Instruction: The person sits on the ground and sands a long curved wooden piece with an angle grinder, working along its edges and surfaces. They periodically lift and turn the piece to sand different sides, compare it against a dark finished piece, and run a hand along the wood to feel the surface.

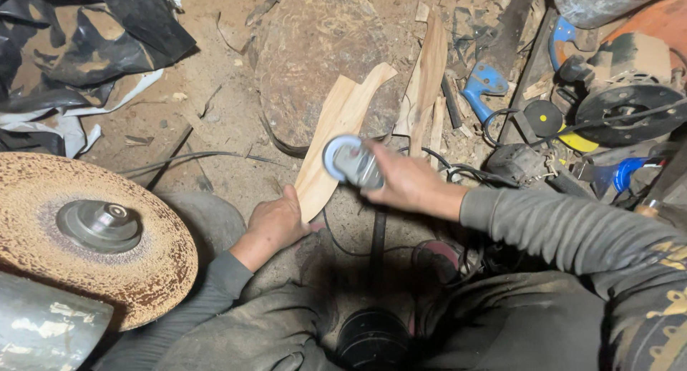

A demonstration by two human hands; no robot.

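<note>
Warm, fairly bright light falls from above onto the dusty floor [215, 120], leaving deep shadow at the bottom centre, mild glare on metal, slightly blurred edges.

Looks like a rough woodworking shop: sawdust-covered dirt floor [215, 128], big sanding disc [93, 231], wood offcuts [428, 74], power tools [622, 106] lying around.
</note>
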